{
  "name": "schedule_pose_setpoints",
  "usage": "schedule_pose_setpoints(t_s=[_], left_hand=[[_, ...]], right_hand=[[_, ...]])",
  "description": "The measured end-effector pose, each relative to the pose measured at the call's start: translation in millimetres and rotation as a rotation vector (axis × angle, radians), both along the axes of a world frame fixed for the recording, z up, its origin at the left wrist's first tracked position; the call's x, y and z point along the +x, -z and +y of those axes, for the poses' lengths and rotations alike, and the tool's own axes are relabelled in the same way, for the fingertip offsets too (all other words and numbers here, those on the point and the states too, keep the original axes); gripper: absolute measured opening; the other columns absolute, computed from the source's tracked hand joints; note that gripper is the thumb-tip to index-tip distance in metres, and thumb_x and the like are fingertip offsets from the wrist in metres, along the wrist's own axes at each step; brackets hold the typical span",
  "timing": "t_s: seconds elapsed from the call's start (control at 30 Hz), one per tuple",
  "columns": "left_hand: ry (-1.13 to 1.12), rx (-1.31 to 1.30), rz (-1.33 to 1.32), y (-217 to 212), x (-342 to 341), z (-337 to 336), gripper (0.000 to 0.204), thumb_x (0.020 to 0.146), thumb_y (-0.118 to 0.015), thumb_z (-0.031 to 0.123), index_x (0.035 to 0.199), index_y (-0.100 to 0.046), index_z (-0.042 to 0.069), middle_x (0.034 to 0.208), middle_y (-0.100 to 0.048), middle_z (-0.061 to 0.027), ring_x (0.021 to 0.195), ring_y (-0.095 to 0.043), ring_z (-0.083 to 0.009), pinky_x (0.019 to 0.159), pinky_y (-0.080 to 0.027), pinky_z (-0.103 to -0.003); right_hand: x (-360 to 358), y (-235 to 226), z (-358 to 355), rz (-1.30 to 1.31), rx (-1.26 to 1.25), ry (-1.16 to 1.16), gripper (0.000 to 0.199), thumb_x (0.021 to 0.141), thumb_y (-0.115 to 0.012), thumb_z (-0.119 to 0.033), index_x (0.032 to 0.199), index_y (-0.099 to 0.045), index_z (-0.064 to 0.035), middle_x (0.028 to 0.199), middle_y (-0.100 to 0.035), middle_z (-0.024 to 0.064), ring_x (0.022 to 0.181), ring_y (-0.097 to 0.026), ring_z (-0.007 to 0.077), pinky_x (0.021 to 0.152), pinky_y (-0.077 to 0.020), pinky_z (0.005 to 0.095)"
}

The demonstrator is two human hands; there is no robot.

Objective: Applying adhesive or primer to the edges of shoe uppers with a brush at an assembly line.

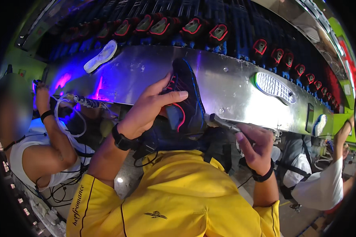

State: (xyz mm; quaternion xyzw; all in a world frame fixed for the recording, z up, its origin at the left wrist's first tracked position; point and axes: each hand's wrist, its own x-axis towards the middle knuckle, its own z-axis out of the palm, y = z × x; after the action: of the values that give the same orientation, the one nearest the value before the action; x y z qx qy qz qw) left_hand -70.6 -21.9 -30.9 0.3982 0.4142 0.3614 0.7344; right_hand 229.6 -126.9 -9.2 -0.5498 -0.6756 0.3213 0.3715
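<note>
My left hand [150, 103] grips a black shoe upper [190, 89] around its lacing side, thumb pressed across it. The upper has red trim at its collar and a thin blue line along its lower edge; a grey-blue form shows inside the collar. My right hand [258, 148] is closed on the dark handle of a brush [224, 123]. The brush's tip is at the upper's edge, close to the heel end; whether it touches I cannot tell.
A metal bench [146, 79] runs across in front. On it lie a white sole [101, 56] at left and another sole [275, 87] at right. Behind, a rack holds several red-trimmed uppers [193, 25]. People sit at left [43, 154] and right [320, 181].
</note>
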Motion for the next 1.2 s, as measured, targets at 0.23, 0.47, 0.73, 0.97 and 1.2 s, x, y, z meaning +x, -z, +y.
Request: schedule_pose_setpoints(t_s=[0.23,0.47,0.73,0.97,1.2], left_hand=[[0.013,-0.175,0.081,-5.1,13.1,-5.1,0.046,0.105,-0.072,0.039,0.140,-0.065,0.009,0.111,-0.075,-0.0021,0.090,-0.076,-0.0095,0.055,-0.061,-0.024],[0.075,-0.293,0.180,-7.0,22.8,-11.6,0.054,0.106,-0.065,0.054,0.133,-0.067,0.007,0.103,-0.077,-0.0040,0.079,-0.076,-0.0132,0.048,-0.054,-0.022],[0.071,-0.341,0.076,-2.0,39.1,-25.6,0.063,0.110,-0.050,0.062,0.142,-0.059,0.008,0.093,-0.077,-0.0120,0.060,-0.074,-0.0228,0.044,-0.053,-0.025],[0.252,-0.657,-0.306,21.4,44.1,-29.3,0.067,0.111,-0.039,0.067,0.146,-0.057,0.012,0.096,-0.075,-0.0200,0.063,-0.074,-0.0236,0.044,-0.051,-0.023],[0.254,-0.719,-0.370,22.7,56.6,-44.3,0.055,0.115,-0.040,0.053,0.141,-0.060,0.009,0.095,-0.074,-0.0186,0.063,-0.074,-0.0237,0.044,-0.048,-0.023]], right_hand=[[15.3,-16.8,12.7,-0.104,0.140,-0.014,0.023,0.088,-0.074,-0.005,0.108,-0.077,0.0047,0.074,-0.067,0.0139,0.055,-0.061,0.0229,0.055,-0.0457,0.0326],[33.6,-19.2,25.8,-0.130,0.239,-0.050,0.026,0.084,-0.074,-0.002,0.108,-0.077,0.0033,0.075,-0.067,0.0126,0.056,-0.060,0.0215,0.056,-0.0452,0.0318],[53.5,-17.2,46.6,-0.133,0.366,-0.117,0.026,0.083,-0.075,-0.002,0.108,-0.078,0.0027,0.079,-0.071,0.0135,0.060,-0.063,0.0236,0.057,-0.0480,0.0334],[70.4,-7.4,53.2,-0.085,0.384,-0.134,0.026,0.085,-0.075,-0.005,0.110,-0.079,0.0035,0.081,-0.073,0.0150,0.062,-0.067,0.0230,0.060,-0.0520,0.0324],[81.2,13.8,49.7,0.037,0.332,-0.158,0.026,0.087,-0.075,-0.005,0.111,-0.078,0.0063,0.081,-0.072,0.0157,0.067,-0.068,0.0247,0.065,-0.0521,0.0341]])
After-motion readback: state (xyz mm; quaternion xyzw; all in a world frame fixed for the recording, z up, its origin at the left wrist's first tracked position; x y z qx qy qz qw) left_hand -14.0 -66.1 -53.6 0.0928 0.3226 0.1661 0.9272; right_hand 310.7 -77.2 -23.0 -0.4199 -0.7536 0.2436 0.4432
